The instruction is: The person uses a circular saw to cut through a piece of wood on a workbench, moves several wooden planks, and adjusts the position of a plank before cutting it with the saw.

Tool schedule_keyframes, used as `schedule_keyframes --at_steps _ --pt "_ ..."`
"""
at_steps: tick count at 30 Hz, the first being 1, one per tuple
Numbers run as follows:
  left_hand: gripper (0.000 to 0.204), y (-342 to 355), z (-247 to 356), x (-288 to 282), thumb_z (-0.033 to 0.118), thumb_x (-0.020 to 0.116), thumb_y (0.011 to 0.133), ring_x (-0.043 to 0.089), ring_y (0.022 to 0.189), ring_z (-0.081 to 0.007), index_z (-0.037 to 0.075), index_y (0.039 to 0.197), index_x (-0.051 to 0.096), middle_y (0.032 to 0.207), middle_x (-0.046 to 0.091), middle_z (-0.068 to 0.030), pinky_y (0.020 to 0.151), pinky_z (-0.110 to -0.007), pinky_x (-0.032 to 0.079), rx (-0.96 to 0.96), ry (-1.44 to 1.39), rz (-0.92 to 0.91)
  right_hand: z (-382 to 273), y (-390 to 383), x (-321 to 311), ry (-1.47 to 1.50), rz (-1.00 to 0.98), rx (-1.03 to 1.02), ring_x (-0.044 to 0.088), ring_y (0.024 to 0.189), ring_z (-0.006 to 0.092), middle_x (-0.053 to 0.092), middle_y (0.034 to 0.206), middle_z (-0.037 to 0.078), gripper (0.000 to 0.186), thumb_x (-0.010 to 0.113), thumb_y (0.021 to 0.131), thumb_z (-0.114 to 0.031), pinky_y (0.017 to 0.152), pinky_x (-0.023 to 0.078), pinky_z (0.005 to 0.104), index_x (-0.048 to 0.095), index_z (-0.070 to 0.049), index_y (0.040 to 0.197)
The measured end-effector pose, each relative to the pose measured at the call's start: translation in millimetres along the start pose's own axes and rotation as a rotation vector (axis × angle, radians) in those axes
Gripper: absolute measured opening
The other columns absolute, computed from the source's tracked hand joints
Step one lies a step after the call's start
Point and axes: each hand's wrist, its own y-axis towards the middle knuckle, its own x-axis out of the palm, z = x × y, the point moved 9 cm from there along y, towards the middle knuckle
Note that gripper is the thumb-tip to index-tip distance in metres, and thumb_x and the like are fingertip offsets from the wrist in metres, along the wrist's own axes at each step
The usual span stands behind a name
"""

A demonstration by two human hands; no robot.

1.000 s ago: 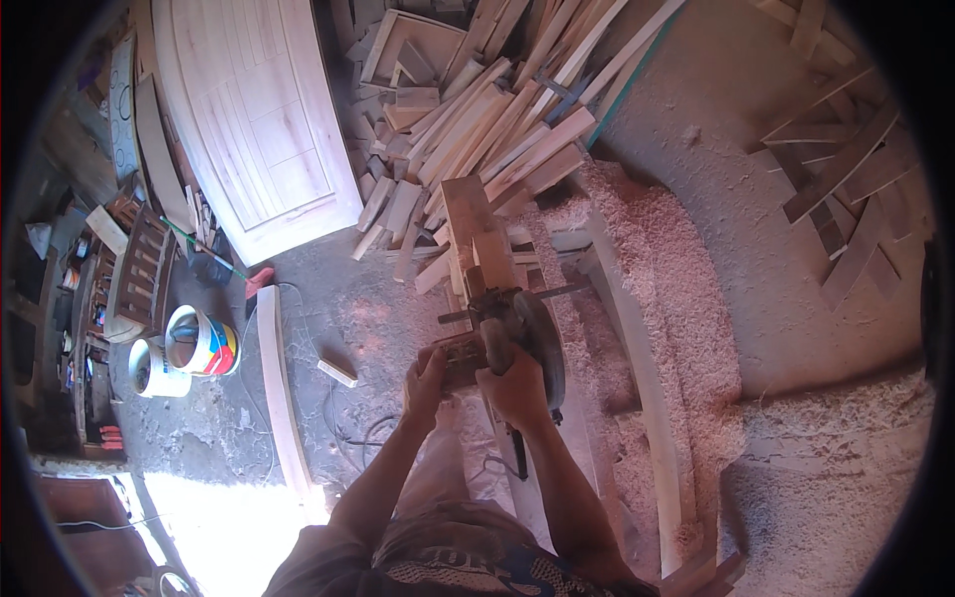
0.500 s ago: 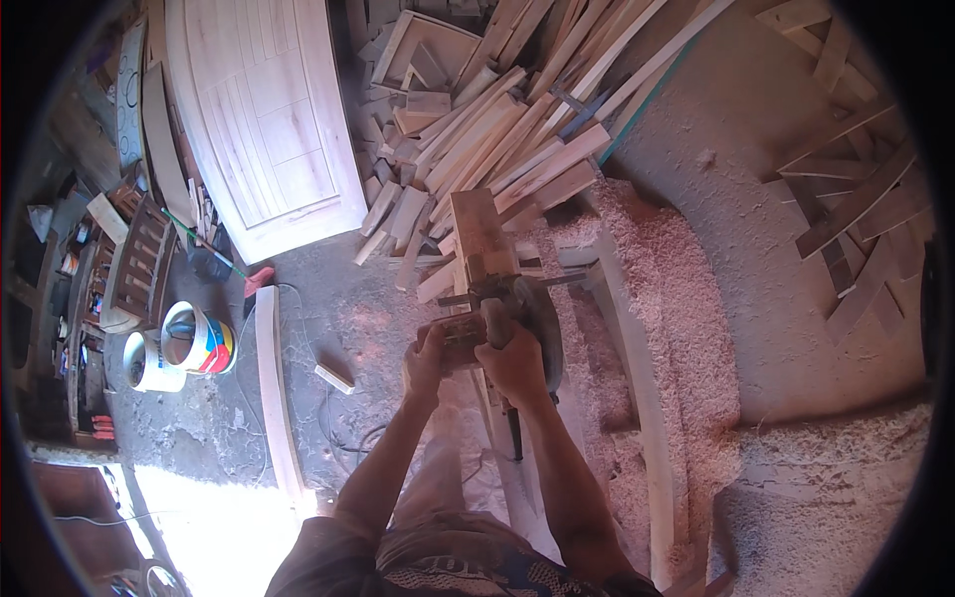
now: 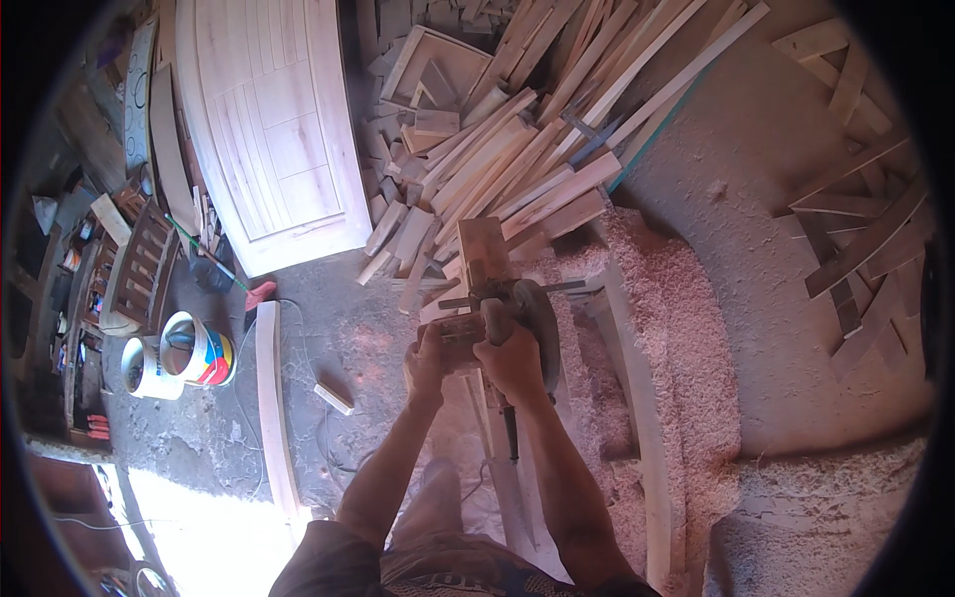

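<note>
Both my hands are on a dusty circular saw (image 3: 537, 323), which rests on a long wooden board (image 3: 482, 249). My right hand (image 3: 509, 356) wraps round its top handle. Closed on the brown motor housing at the saw's left side is my left hand (image 3: 425, 363). A thin metal guide bar (image 3: 562, 287) crosses the saw's front. The board's far end sticks out ahead of the saw, and a dark cord end (image 3: 511, 433) trails behind it toward me. The blade is hidden.
Pinkish shavings (image 3: 686, 348) heap along a long beam (image 3: 637, 398) at the right. Piled offcuts (image 3: 487, 149) lie ahead, beside a panelled door (image 3: 288, 129). To the left are a long plank (image 3: 274, 398), a small block (image 3: 333, 399) and two buckets (image 3: 154, 373).
The saw has slid a little forward along the board, so less of the board shows ahead of it. Both hands keep their hold. My view has tipped slightly.
</note>
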Motion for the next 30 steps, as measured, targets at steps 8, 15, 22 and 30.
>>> schedule_keyframes --at_steps 8,15,22,30 --pt "0.040 30.4 10.7 8.5 0.049 0.056 0.102 0.061 0.066 -0.0094 0.013 0.115 0.068 0.088 0.070 -0.0022 0.055 -0.025 0.046 0.059 -0.172 0.037 -12.6 32.1 9.6 0.007 -0.012 -0.023 0.073 0.094 0.0417 0.072 0.094 0.027 0.038 0.068 0.076 -0.018 0.085 0.056 0.0454 0.067 0.005 0.107" --pt "0.043 51.1 24.6 20.7 0.050 0.056 0.101 0.062 0.067 -0.0091 0.011 0.115 0.067 0.089 0.070 -0.0025 0.056 -0.025 0.045 0.016 -0.119 -0.014 -21.9 56.6 11.1 0.023 -0.016 -0.026 0.073 0.093 0.0408 0.072 0.093 0.026 0.036 0.068 0.076 -0.018 0.083 0.057 0.0453 0.068 0.004 0.104" --pt "0.044 102.4 12.8 16.7 0.053 0.056 0.101 0.063 0.071 -0.0090 0.014 0.118 0.067 0.094 0.071 -0.0015 0.057 -0.024 0.045 -0.011 -0.061 0.035 -24.2 102.2 23.8 0.051 0.008 -0.068 0.074 0.088 0.0386 0.072 0.090 0.025 0.034 0.068 0.076 -0.018 0.080 0.057 0.0440 0.068 0.005 0.102" --pt "0.047 123.0 41.5 31.7 0.049 0.059 0.101 0.067 0.088 -0.0133 0.009 0.126 0.063 0.106 0.069 -0.0064 0.070 -0.027 0.055 0.009 -0.152 -0.054 -38.5 130.2 26.7 0.034 0.031 -0.159 0.073 0.089 0.0411 0.072 0.090 0.026 0.036 0.070 0.078 -0.020 0.080 0.057 0.0446 0.067 0.005 0.104"
